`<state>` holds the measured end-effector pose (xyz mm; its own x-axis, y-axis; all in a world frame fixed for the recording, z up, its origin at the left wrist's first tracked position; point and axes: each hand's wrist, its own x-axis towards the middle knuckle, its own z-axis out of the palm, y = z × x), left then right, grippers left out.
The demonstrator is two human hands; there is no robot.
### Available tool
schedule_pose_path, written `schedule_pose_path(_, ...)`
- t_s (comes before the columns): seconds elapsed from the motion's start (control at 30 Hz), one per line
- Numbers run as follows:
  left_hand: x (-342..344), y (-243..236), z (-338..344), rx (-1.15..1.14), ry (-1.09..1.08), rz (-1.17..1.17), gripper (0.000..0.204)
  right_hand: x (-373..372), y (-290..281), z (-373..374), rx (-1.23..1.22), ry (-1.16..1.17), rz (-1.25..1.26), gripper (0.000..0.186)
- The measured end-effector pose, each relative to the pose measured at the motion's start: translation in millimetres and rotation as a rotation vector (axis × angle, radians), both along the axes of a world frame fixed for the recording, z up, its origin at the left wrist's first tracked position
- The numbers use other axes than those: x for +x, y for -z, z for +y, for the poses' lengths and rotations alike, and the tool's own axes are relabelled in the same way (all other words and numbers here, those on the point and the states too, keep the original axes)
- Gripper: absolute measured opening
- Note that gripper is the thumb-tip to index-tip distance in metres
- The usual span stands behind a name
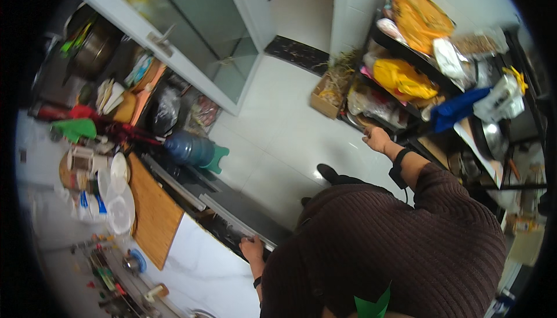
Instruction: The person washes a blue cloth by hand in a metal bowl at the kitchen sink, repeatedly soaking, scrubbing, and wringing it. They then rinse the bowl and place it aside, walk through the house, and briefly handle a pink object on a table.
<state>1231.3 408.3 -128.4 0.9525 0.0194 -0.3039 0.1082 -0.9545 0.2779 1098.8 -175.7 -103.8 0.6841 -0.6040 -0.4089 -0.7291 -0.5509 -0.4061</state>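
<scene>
My left hand [252, 249] is at the counter's front, its fingers curled over the top edge of a pulled-out drawer [235, 220] with a grey front. Dark contents show inside the drawer, too dim to name. My right hand [378, 139], with a black band on its wrist, reaches out beside the lower end of a black shelf rack [415, 107]. Its fingers are bent together close to the rack's lowest tier; whatever they hold, if anything, is too small to make out.
A wooden cutting board [154, 210] lies on the white counter [200, 260], beside stacked white dishes [119, 193]. A blue water bottle [188, 148] stands by a green stool [218, 159]. Beyond are a glass door [203, 22] and a cardboard box [326, 100]. Yellow bags [400, 80] fill the rack.
</scene>
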Motion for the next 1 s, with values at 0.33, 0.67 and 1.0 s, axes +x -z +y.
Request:
schedule_pose_path(0.33,46,-34,-79,-0.138,0.083,0.0,0.024,-90,19,-39,-0.174,0.824,-0.422,0.032)
schedule_pose_path(0.67,107,-73,-294,-0.43,0.629,-0.176,0.022,-177,-68,-156,-0.597,1.574,-0.615,0.074)
schedule_pose_path(1.0,52,-134,-501,-0.605,1.139,0.044,0.02,-202,-74,-120,-0.557,0.998,-0.837,0.024)
